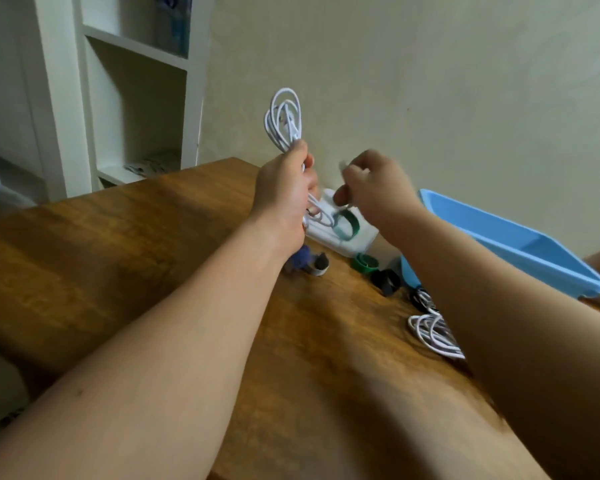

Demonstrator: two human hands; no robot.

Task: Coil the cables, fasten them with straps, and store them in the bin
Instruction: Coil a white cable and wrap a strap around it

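Left hand [284,188] round white cable [285,116]

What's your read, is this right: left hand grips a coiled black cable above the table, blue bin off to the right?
Not quite. In the head view the left hand grips a coiled white cable, not a black one. The rest holds: it is above the table, and the blue bin is off to the right.
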